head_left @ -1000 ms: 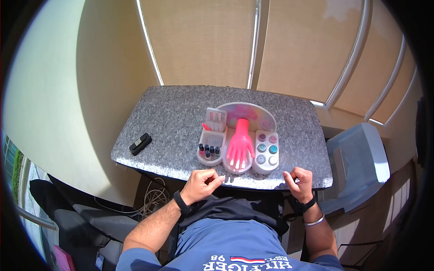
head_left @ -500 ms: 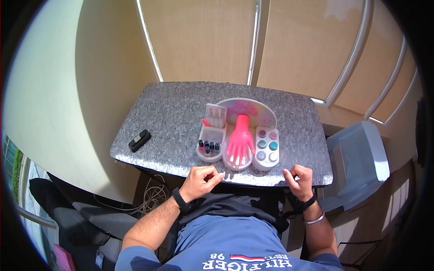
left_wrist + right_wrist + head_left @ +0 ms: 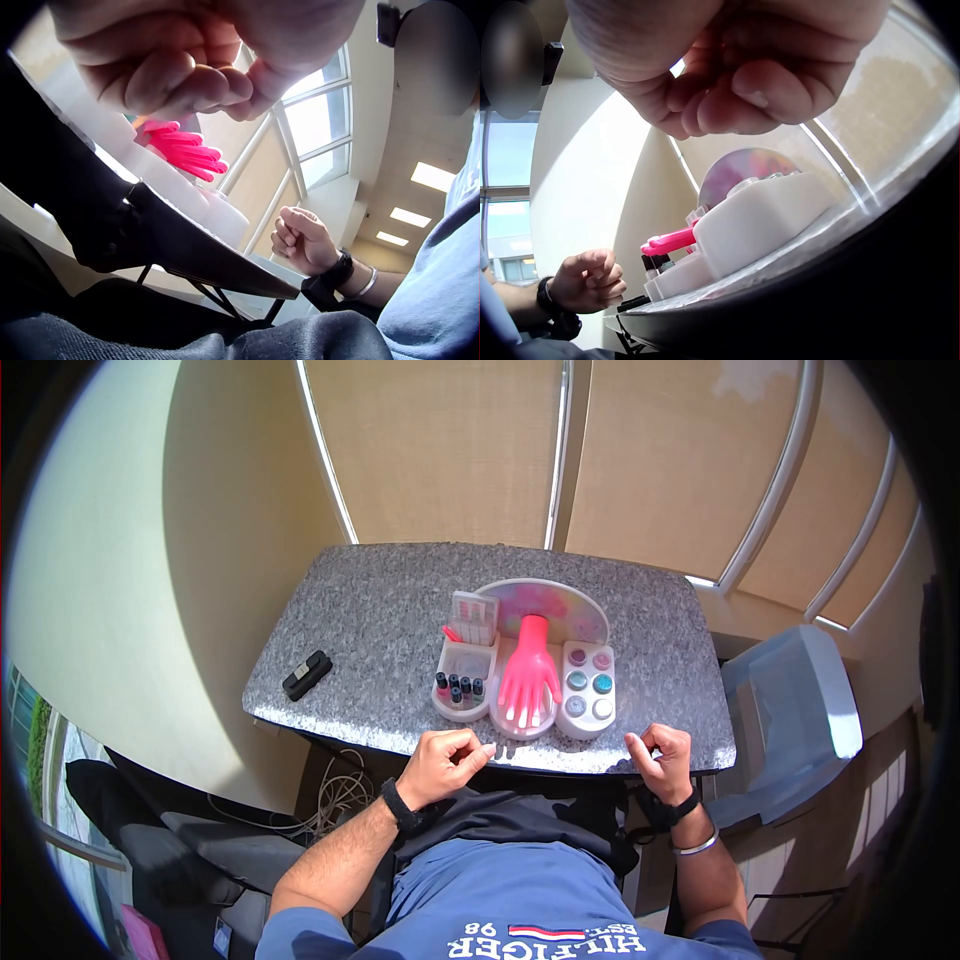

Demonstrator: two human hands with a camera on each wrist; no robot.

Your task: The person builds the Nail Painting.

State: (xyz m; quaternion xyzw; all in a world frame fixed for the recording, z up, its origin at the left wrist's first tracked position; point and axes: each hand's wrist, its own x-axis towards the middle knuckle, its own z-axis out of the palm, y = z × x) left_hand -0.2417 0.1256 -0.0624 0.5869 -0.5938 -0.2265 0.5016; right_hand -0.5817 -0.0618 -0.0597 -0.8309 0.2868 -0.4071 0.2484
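Note:
My left hand (image 3: 440,768) hovers at the table's near edge, fingers curled in and nothing held. To the right, my right hand (image 3: 662,765) is curled the same way, also holding nothing, its thumb along the bent fingers. Between and beyond them stands a white nail-art set. In its middle lies a pink model hand (image 3: 529,680) with white-tipped nails pointing towards me. Several dark-capped nail polish bottles (image 3: 460,686) sit in the left compartment, below a clear case of nail tips (image 3: 474,617). On the right, a white holder (image 3: 587,725) carries several glitter pots (image 3: 577,681).
The set rests on a grey speckled table (image 3: 370,620), with a rounded, colourful backboard (image 3: 570,615) behind it. A small black case (image 3: 307,675) lies at the table's left. A translucent plastic bin (image 3: 800,720) stands right of the table; a coiled cable (image 3: 342,795) is on the floor.
Both hands keep their curled pose near the table edge, and the nail-art set stays put. Only the head view has shifted slightly.

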